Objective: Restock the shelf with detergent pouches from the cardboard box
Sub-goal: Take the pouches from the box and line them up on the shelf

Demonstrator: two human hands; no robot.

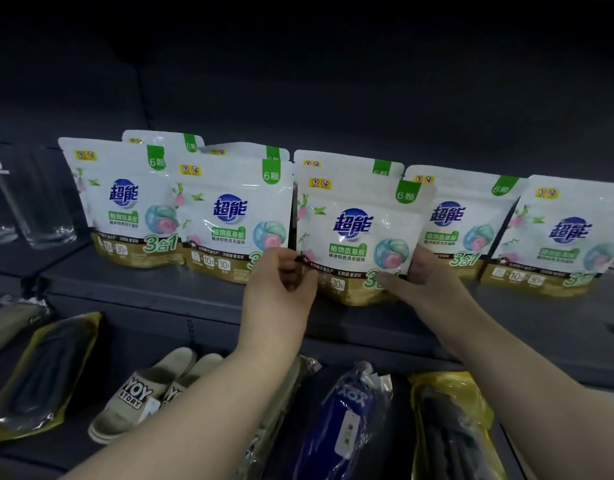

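Observation:
Several white and gold detergent pouches stand in a row on the dark shelf (142,285). The middle pouch (357,233) stands upright at the shelf's front. My left hand (281,289) pinches its lower left edge, and my right hand (419,271) grips its lower right corner. Another pouch (343,164) stands directly behind it. More pouches stand at the far left (121,202), left of middle (229,216), right of middle (461,216) and far right (558,233). The cardboard box is not in view.
Clear drinking glasses (35,202) stand at the shelf's left end. On the lower shelf lie beige slippers (149,393), a blue slipper in plastic wrap (343,417) and yellow-edged bags of dark slippers (42,375), (451,427).

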